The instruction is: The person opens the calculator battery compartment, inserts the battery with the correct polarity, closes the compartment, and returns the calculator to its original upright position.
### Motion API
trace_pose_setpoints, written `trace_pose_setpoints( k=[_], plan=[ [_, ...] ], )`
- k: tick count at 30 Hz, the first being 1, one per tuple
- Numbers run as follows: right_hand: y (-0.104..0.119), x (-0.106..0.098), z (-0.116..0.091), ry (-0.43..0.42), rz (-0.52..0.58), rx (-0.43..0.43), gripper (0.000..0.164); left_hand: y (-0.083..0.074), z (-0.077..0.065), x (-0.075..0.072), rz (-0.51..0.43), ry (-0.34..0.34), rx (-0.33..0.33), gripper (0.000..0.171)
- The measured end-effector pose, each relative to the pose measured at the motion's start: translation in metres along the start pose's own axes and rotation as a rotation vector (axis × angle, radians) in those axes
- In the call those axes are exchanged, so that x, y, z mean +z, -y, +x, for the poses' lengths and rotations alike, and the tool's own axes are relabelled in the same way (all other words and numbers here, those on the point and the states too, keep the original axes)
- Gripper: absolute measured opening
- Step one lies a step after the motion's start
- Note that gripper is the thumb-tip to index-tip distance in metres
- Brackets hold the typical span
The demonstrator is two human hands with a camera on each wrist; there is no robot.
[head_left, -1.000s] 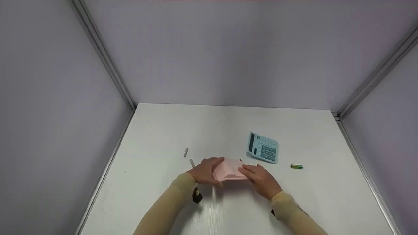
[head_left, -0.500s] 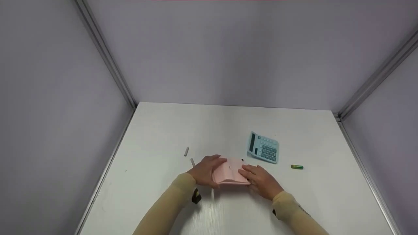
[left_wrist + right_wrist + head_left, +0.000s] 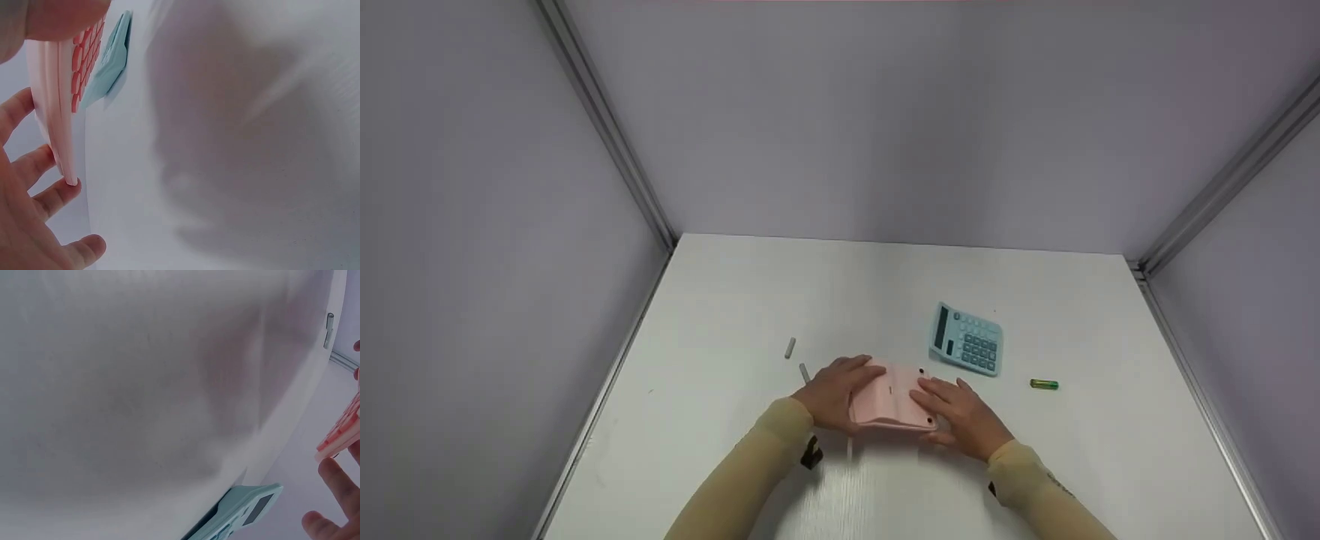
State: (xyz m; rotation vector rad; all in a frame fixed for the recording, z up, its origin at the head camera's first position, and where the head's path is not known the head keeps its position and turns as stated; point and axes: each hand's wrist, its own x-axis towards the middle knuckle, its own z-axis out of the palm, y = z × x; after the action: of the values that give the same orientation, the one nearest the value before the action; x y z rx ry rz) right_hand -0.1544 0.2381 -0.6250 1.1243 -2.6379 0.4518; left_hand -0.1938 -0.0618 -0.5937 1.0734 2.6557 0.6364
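Holding the pink calculator (image 3: 877, 401) back-up, near six o'clock in the head view, occupies both hands. The left hand (image 3: 832, 396) grips its nine-o'clock end, fingers and thumb spread to the case's breadth. The right hand (image 3: 966, 420) lays slightly parted fingers on the back towards three o'clock; whether its thumb pinches the case, I cannot tell. Keys face down and the case looks raised off the surface (image 3: 735, 322), so the left hand had best bear the weight while the right presses lightly and evenly. Steer clear of the blue calculator (image 3: 967, 340) at two o'clock, green battery (image 3: 1044, 384) at three and grey cylinders (image 3: 790, 348) around ten.
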Motion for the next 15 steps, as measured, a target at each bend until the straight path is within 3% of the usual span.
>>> trace_pose_setpoints(
  k=[15],
  plan=[
    [-0.002, 0.005, -0.003, 0.14, 0.06, 0.097, 0.092, 0.0, 0.001, 0.011, 0.077, -0.011, 0.013, 0.107]
  ],
)
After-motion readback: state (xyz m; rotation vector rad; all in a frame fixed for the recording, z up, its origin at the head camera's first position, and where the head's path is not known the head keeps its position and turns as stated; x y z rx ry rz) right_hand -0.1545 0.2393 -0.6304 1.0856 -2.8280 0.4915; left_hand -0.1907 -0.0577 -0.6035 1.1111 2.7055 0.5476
